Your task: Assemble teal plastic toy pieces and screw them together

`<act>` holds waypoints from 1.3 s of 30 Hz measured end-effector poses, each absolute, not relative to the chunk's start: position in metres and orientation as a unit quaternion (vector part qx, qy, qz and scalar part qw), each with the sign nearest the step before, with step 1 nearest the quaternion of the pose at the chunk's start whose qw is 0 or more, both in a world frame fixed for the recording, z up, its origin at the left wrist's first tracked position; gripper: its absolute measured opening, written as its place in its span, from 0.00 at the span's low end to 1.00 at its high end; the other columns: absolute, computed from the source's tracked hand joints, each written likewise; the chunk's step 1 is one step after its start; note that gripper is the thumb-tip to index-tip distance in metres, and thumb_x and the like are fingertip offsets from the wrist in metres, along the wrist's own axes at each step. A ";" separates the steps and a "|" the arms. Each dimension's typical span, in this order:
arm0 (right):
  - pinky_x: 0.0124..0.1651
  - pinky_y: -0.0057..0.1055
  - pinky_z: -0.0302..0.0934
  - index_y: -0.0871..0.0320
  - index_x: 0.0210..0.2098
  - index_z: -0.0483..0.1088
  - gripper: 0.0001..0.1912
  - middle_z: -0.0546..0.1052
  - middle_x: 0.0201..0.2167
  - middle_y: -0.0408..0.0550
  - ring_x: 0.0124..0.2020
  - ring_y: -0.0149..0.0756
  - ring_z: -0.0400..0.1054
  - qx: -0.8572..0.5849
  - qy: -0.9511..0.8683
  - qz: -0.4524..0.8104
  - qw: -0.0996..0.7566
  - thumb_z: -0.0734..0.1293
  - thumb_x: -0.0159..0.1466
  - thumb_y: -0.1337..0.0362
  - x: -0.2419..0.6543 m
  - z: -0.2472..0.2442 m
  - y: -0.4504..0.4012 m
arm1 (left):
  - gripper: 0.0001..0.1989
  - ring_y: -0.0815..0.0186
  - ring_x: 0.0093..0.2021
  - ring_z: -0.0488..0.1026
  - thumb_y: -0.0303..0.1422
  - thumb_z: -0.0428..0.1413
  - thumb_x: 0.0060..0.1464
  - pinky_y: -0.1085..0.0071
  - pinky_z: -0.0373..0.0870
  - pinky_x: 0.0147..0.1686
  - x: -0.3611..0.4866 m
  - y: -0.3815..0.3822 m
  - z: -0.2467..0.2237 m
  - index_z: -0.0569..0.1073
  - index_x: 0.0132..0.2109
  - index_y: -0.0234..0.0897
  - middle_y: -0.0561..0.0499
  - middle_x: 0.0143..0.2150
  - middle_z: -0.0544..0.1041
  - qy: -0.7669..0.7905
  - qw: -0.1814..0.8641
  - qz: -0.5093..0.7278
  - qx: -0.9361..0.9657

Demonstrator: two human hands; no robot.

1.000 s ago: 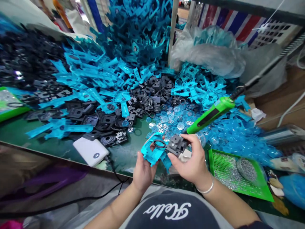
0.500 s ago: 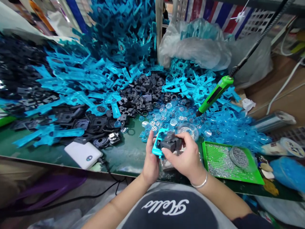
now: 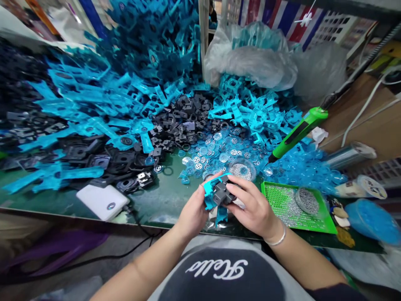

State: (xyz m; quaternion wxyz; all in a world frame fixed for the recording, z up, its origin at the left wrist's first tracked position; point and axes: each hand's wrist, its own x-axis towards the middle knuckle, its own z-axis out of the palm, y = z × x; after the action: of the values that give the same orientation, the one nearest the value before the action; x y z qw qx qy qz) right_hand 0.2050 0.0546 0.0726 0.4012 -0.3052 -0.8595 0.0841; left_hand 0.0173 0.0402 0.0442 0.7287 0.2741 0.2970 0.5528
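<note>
My left hand (image 3: 193,212) is closed on a bright blue plastic part (image 3: 209,194) at the front of the bench. Against its right side sits a dark grey cross-shaped plastic block (image 3: 223,191), gripped by the fingers of my right hand (image 3: 255,207). The two pieces touch; whether they are locked together I cannot tell. Another bit of blue plastic (image 3: 222,215) shows just below the block. Beyond my hands lie many clear blue discs (image 3: 216,146), some with a swirl mark, and a round dish of small metal bits (image 3: 240,170).
A green electric screwdriver (image 3: 297,133) hangs tilted at the right. Below it is a green tray (image 3: 294,223) of small metal pieces with a round dish. Piles of blue parts (image 3: 90,92) and dark grey parts (image 3: 184,113) cover the back. A white power bank (image 3: 103,202) lies left.
The blue part and grey block have turned in my hands. My right fingers have shifted over the block's top and right side. The view has swung slightly; the screwdriver hangs further right.
</note>
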 end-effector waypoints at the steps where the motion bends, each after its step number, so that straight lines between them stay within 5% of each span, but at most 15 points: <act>1: 0.63 0.44 0.72 0.55 0.70 0.58 0.35 0.72 0.62 0.60 0.63 0.45 0.70 -0.310 -0.850 0.088 0.418 0.70 0.66 0.72 0.205 0.072 0.052 | 0.29 0.46 0.68 0.67 0.55 0.57 0.61 0.53 0.64 0.66 0.019 0.039 0.046 0.77 0.62 0.44 0.45 0.64 0.76 0.298 0.733 0.550 0.268; 9: 0.62 0.43 0.72 0.62 0.70 0.59 0.35 0.74 0.61 0.64 0.64 0.45 0.69 -0.231 -0.902 0.042 0.363 0.67 0.66 0.80 0.214 0.077 0.050 | 0.27 0.49 0.68 0.66 0.52 0.58 0.62 0.56 0.60 0.69 0.026 0.040 0.039 0.78 0.60 0.41 0.45 0.63 0.77 0.334 0.732 0.529 0.269; 13: 0.64 0.40 0.71 0.62 0.65 0.65 0.27 0.74 0.61 0.60 0.63 0.42 0.70 -0.288 -0.893 0.119 0.325 0.68 0.68 0.72 0.215 0.091 0.047 | 0.25 0.51 0.68 0.67 0.50 0.57 0.64 0.58 0.60 0.69 0.028 0.038 0.034 0.77 0.61 0.43 0.46 0.64 0.76 0.312 0.734 0.524 0.299; 17: 0.66 0.41 0.69 0.61 0.67 0.64 0.27 0.73 0.63 0.58 0.64 0.43 0.69 -0.346 -0.884 0.108 0.296 0.64 0.69 0.75 0.212 0.094 0.041 | 0.26 0.51 0.68 0.66 0.50 0.57 0.64 0.57 0.58 0.69 0.036 0.037 0.039 0.76 0.63 0.44 0.46 0.66 0.73 0.308 0.701 0.561 0.316; 22: 0.68 0.43 0.67 0.57 0.71 0.60 0.33 0.66 0.69 0.58 0.68 0.45 0.64 -0.369 -0.859 0.145 0.324 0.69 0.68 0.66 0.207 0.086 0.038 | 0.24 0.50 0.70 0.64 0.50 0.57 0.63 0.55 0.58 0.70 0.047 0.045 0.045 0.79 0.58 0.43 0.47 0.66 0.74 0.346 0.670 0.591 0.286; 27: 0.63 0.38 0.72 0.51 0.68 0.63 0.28 0.77 0.59 0.53 0.60 0.40 0.73 -0.428 -0.789 0.132 0.421 0.65 0.71 0.69 0.202 0.081 0.035 | 0.24 0.51 0.68 0.66 0.47 0.58 0.63 0.58 0.61 0.68 0.052 0.055 0.046 0.77 0.61 0.43 0.47 0.65 0.75 0.320 0.677 0.579 0.322; 35: 0.59 0.39 0.74 0.58 0.65 0.67 0.23 0.79 0.55 0.56 0.56 0.42 0.76 -0.461 -0.797 0.059 0.387 0.66 0.71 0.69 0.206 0.087 0.029 | 0.24 0.53 0.67 0.68 0.47 0.51 0.68 0.58 0.59 0.69 0.058 0.057 0.043 0.74 0.64 0.44 0.46 0.66 0.74 0.337 0.635 0.551 0.424; 39: 0.64 0.44 0.70 0.61 0.63 0.69 0.20 0.81 0.54 0.56 0.53 0.42 0.78 -0.452 -0.807 0.086 0.371 0.65 0.72 0.66 0.209 0.084 0.037 | 0.22 0.53 0.62 0.72 0.48 0.53 0.65 0.59 0.64 0.65 0.062 0.066 0.031 0.79 0.56 0.40 0.46 0.59 0.80 0.378 0.631 0.535 0.417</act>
State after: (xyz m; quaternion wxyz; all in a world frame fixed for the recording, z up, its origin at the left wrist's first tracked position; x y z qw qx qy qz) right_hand 0.2086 0.0367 0.0838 0.3711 -0.4519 -0.8067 0.0856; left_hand 0.0619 0.0659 0.0305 0.6305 0.4167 0.3782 0.5345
